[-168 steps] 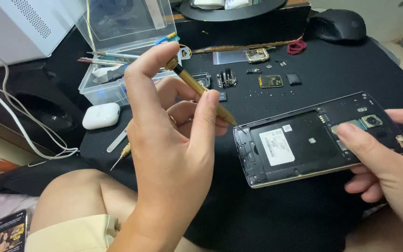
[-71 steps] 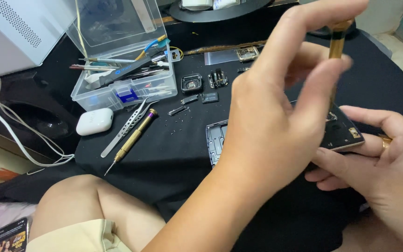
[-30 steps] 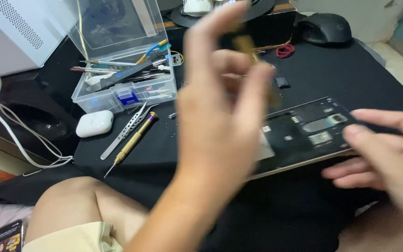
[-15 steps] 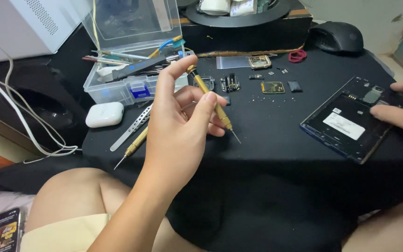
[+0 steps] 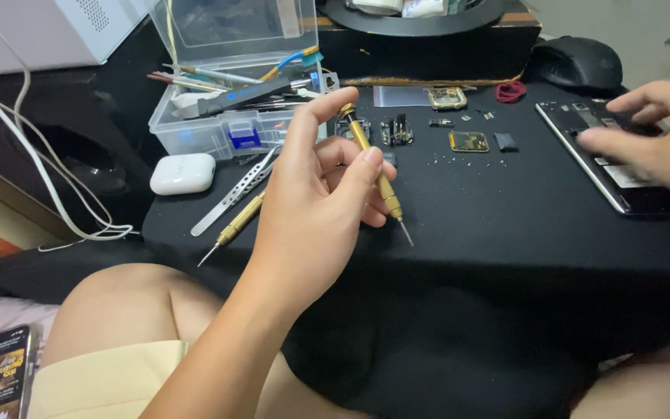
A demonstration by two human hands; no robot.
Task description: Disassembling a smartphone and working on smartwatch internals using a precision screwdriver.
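We had the left hand (image 5: 312, 209) with its fingers pinched round the brass screwdriver (image 5: 372, 167), tip hanging over the black bench (image 5: 505, 225). The right hand (image 5: 653, 140), blurred, seemingly lay flat on the opened phone (image 5: 606, 167). A slip risked scattering those loose tiny screws (image 5: 443, 159).

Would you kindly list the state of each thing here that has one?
Left hand: gripping a brass screwdriver, tip down.
Right hand: resting on the phone.
Phone: back cover off.
Tool box: lid open.
Earbud case: closed.
Second screwdriver: lying on the mat.
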